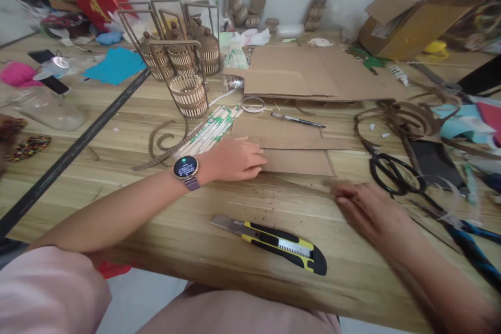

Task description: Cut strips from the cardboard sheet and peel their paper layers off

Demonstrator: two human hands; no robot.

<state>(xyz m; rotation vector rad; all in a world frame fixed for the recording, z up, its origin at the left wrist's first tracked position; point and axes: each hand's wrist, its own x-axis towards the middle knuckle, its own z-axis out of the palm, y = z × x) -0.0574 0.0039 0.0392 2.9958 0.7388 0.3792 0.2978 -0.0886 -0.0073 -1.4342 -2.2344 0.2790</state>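
My left hand (239, 158), with a watch (186, 167) at the wrist, rests at the left end of a cardboard piece (299, 162). Its thumb and fingers close on one end of a thin brown strip (295, 182), perhaps cardboard. That strip runs low over the table to my right hand (366, 206), which is smeared by motion but looks pinched around it. A dark length continues past the hand to the lower right. Nearer my body lies a yellow and black utility knife (279, 245) with its blade out, pointing left. Dark crumbs dot the wood between the hands.
Black-handled scissors (395, 173) and coiled brown strips (407, 117) lie at right, above blue-handled pliers (465, 250). Behind are a pen (298, 120), flat cardboard (289, 70) and wrapped sticks (215, 128). Small framed baskets (188, 95) stand back left.
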